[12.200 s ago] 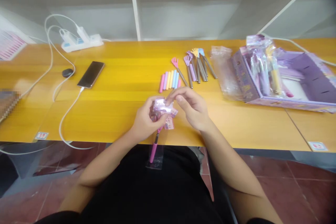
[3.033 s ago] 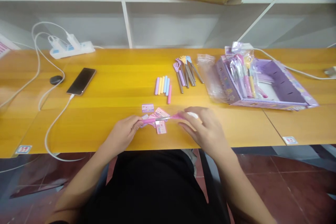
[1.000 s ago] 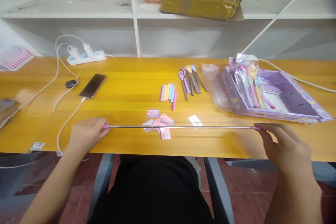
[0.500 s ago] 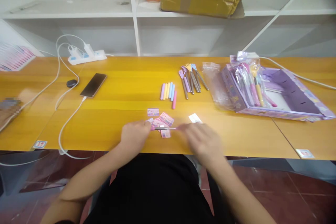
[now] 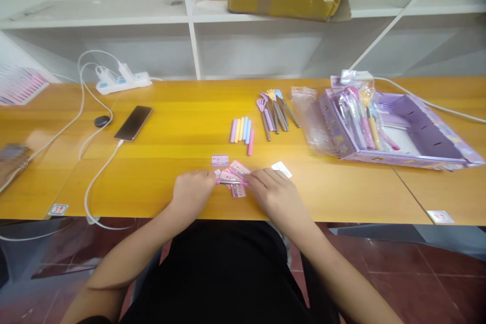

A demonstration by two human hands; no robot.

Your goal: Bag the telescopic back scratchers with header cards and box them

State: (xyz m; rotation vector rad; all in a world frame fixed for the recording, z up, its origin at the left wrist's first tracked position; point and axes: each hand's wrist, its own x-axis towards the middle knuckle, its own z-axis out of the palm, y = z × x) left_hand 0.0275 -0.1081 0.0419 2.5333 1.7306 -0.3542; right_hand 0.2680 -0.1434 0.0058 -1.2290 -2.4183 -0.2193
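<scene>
My left hand (image 5: 194, 191) is closed around the left end of a pink and silver back scratcher. The scratcher's metal rod (image 5: 230, 182) lies level between my two hands, with pink showing at both ends. Round the right pink end, my right hand (image 5: 277, 193) is closed. Which end is the claw I cannot tell, as my fingers cover them. Directly below the rod lie several small pink printed cards (image 5: 237, 168). Beyond them are several pastel handle sleeves (image 5: 242, 130) and a cluster of claw-headed back scratchers (image 5: 276, 111) with bare metal rods.
On the right stands a purple cardboard tray (image 5: 429, 162) with bagged scratchers, beside clear plastic bags (image 5: 313, 121). A white card (image 5: 281, 168) lies beyond my right hand. To the left are a charging phone (image 5: 133, 123), cables, a power strip (image 5: 125, 83) and another person's hand (image 5: 11, 167).
My right hand has moved left, closer to my left hand, so less of the metal rod shows between them. The view has shifted slightly.
</scene>
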